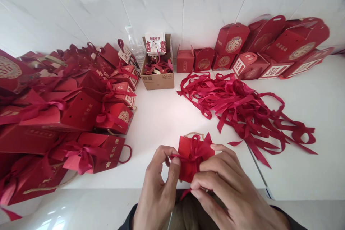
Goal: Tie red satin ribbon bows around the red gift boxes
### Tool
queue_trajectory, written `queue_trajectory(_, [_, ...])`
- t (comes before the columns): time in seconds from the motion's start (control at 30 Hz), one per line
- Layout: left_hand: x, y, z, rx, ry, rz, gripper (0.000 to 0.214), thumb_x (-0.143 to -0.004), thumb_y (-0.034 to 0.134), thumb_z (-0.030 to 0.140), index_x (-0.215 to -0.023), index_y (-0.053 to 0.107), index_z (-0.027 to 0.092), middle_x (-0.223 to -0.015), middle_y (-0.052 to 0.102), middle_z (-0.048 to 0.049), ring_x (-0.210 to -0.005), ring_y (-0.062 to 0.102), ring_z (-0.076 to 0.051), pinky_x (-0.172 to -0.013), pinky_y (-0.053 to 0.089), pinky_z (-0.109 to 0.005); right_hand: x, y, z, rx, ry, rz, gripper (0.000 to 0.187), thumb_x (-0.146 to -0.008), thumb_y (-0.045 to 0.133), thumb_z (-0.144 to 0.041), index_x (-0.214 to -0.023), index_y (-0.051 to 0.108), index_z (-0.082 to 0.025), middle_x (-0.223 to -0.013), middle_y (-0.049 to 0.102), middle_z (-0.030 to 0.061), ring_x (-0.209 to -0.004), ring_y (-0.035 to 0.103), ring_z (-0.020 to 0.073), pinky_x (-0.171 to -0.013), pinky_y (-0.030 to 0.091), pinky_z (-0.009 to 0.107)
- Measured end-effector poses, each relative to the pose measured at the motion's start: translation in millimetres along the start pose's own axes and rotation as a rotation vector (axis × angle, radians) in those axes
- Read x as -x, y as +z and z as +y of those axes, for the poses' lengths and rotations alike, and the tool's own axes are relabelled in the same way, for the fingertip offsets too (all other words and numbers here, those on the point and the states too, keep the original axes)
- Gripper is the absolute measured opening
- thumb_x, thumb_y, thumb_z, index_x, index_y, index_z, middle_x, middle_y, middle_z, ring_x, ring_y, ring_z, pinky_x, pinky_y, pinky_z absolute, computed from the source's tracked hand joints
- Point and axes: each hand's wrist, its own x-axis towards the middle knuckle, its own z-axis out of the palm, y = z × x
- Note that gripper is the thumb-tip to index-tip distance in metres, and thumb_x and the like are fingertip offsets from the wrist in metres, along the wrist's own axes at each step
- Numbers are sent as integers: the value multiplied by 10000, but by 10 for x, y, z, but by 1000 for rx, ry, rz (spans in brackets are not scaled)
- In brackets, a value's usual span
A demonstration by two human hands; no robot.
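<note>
A small red gift box (185,174) with a twine handle sits at the table's front edge, close to me. Across its top lies a dark pink ribbon bow (196,151). My left hand (163,178) pinches a loop of the ribbon at the box's left side between thumb and forefinger. On the right, my right hand (223,183) reaches over the box, with thumb and forefinger closed on a ribbon end near the front edge. Its other fingers lie over the box's right side and hide part of it.
Loose ribbons (237,104) lie heaped right of centre. Many finished red boxes with bows (72,111) are piled at left. A cardboard carton (158,81) with cards and ribbon pieces stands by the wall, beside a clear plastic bottle (136,45). Red boxes without bows (231,39) line the back right.
</note>
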Motion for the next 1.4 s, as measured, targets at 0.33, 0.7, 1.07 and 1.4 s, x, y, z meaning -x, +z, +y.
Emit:
queue_trajectory(0.33, [8, 26, 42, 95, -60, -51, 295, -1055, 456, 490, -960, 558, 230, -797, 542, 6, -685, 485, -140, -587, 440, -249, 35, -345, 104, -208, 107, -117, 91, -1028, 578, -297, -940, 593, -315, -865, 616, -47, -878, 670, 167, -1188, 388, 349])
queue_trajectory(0.7, [42, -6, 67, -187, 184, -61, 137, -942, 507, 162, -1046, 528, 249, -961, 586, -12, -874, 563, -167, -773, 513, -277, -16, -203, 375, -104, 430, -163, 166, -1083, 511, -426, -1032, 635, -328, -1068, 695, -14, -1039, 674, 201, -924, 574, 339])
queue_trajectory(1.07, [21, 25, 2, -284, 309, -66, 185, -896, 530, 57, -955, 566, 229, -1040, 579, -28, -936, 606, -147, -807, 512, -253, 68, -352, 519, 6, 385, -127, 162, -1052, 554, -399, -1133, 686, -353, -979, 721, -17, -895, 710, 194, -839, 580, 311])
queue_trajectory(1.4, [93, 84, 48, -176, 281, -30, 225, -783, 606, 44, -930, 592, 213, -1040, 628, -46, -894, 627, -164, -791, 534, -284, 41, -80, 627, -37, 208, -102, 179, -1038, 562, -469, -1013, 651, -316, -1024, 699, 11, -933, 698, 214, -756, 577, 288])
